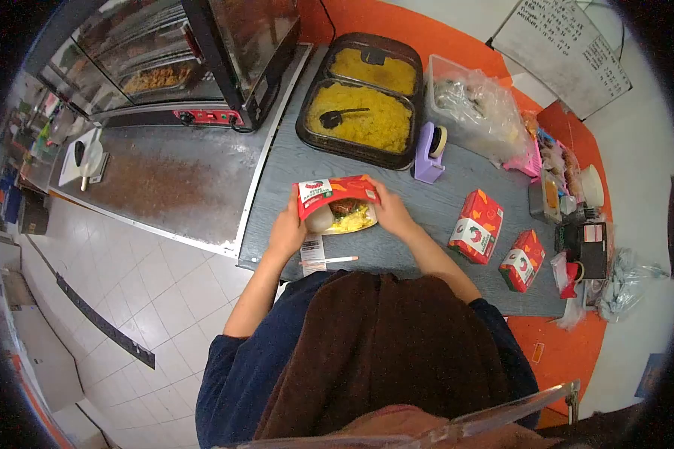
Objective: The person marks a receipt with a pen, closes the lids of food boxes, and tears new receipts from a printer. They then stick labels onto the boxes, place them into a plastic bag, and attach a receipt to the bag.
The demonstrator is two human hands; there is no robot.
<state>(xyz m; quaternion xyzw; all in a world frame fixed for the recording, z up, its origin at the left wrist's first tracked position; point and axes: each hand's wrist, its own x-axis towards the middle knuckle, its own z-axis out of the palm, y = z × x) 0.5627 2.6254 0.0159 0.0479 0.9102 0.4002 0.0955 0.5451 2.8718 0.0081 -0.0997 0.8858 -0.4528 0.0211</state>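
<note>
A red-and-white printed paper food box point(344, 185) sits at the near edge of a grey wood-grain table point(438, 208), its lid raised at the near side. The person's left hand point(286, 224) holds its left side and the right hand point(392, 213) its right side, fingers curled around the lid's ends. Inside, a pale rounded item point(320, 219) lies at the left, with yellow rice point(354, 221) at the right and a dark brown piece of food point(345, 206) behind it.

Just nearer than the box are a white printed paper slip point(312, 247) and a slim white pen-like stick point(329, 260) lying across it. To the right stand two closed red boxes with white labels, one larger point(478, 224) and one smaller point(523, 260), the smaller nearer.

Beyond the box is a black two-part tray point(307, 142) of yellow rice, a black spoon point(343, 115) resting in the nearer part. A purple tape dispenser point(428, 161) stands just right of the tray. Far left, a black glass-sided display cabinet point(210, 117) stands on a separate metal-edged counter point(172, 176).
</note>
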